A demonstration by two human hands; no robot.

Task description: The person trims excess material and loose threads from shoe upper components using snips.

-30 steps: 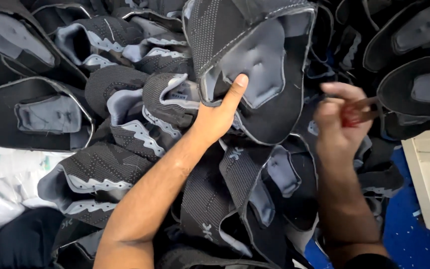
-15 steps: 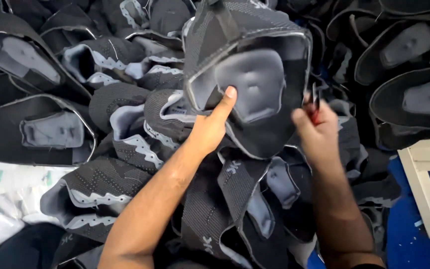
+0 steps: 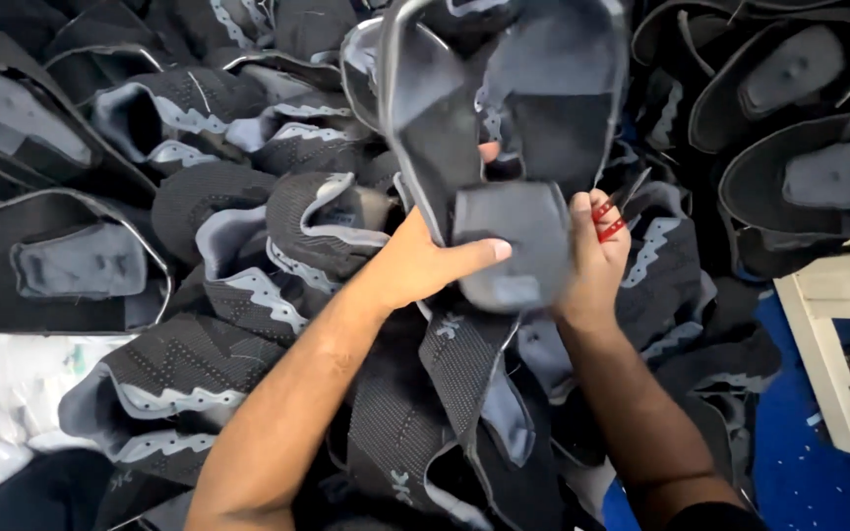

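My left hand [image 3: 425,264] grips a black knit shoe upper [image 3: 543,88] by its edge, thumb lying across the grey padded tongue [image 3: 509,241]. The upper is raised and turned so its grey inner side faces me. My right hand [image 3: 594,261] holds the tongue's right edge and also has small red-handled snips [image 3: 614,214] in its fingers, blades pointing up and right. Both hands meet over a deep pile of black and grey shoe uppers [image 3: 277,216].
More uppers with grey tongues lie at the left [image 3: 71,261] and upper right [image 3: 819,172]. A white table frame [image 3: 828,334] stands at the right over a blue floor [image 3: 819,482]. White plastic bags [image 3: 2,393] lie at the lower left.
The upper has been lifted and turned more upright. My right hand moved left from beside it onto the tongue. My left thumb shifted from the upper's opening onto the tongue.
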